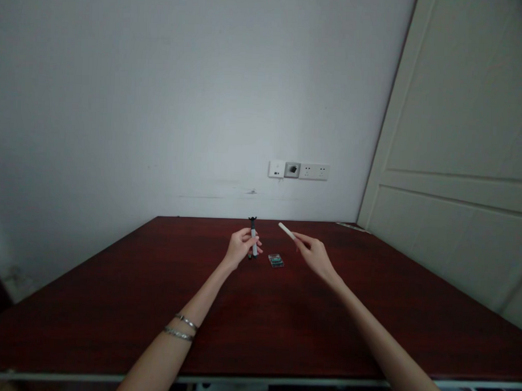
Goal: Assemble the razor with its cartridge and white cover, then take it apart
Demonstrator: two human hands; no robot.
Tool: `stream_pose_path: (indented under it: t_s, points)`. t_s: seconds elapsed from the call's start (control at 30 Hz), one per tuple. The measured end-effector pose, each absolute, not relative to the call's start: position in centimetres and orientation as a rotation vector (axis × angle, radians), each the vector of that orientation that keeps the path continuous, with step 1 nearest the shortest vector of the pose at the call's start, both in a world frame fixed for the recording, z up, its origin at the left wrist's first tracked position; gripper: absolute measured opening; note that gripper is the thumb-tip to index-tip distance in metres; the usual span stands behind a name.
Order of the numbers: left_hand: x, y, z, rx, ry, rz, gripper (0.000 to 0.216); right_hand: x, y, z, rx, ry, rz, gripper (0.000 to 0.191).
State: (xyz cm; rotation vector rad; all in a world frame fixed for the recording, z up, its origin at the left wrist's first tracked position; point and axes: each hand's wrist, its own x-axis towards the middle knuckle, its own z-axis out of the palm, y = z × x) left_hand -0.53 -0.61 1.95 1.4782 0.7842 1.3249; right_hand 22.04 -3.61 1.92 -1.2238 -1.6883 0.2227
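My left hand [242, 246] is closed around a razor handle [253, 241], pale grey with a black neck and a small forked black top, held nearly upright. Between the thumb and fingers of my right hand [314, 253] is a slim white stick-like piece [286, 230], tilted up to the left; its kind I cannot make out. A small clear plastic case [276, 260] with teal-green contents lies on the table between my hands, touched by neither. Just under my left fingers shows a tiny dark greenish bit [250, 256], too small to name.
The dark red wooden table [154, 317] reaches back to a white wall [182, 101] with sockets and a switch plate [314, 171]. A pale panelled door [456, 128] stands along the right side. A thin flat strip [353, 227] lies at the table's back right corner.
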Motion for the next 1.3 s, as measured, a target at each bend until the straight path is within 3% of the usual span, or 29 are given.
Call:
stream_pose_path:
  t_s: [0.33,0.6,0.83,1.3]
  points:
    - [-0.7,-0.1,1.5,1.508,0.796,1.300,0.031,20.9,-2.7,1.1,-1.101,-1.432,0.829,0.037]
    - [-0.8,-0.2,2.1,1.467,0.797,1.345,0.033,23.1,-2.9,-1.1,-1.153,-1.862,0.475,0.024]
    - [-0.7,-0.2,2.0,1.493,0.796,1.317,0.034,21.0,-4.0,-4.3,-1.087,-2.012,0.471,0.018]
    - [-0.7,0.2,1.6,1.520,0.770,1.297,0.035,19.2,-3.9,-5.1,-0.972,-2.149,0.468,0.019]
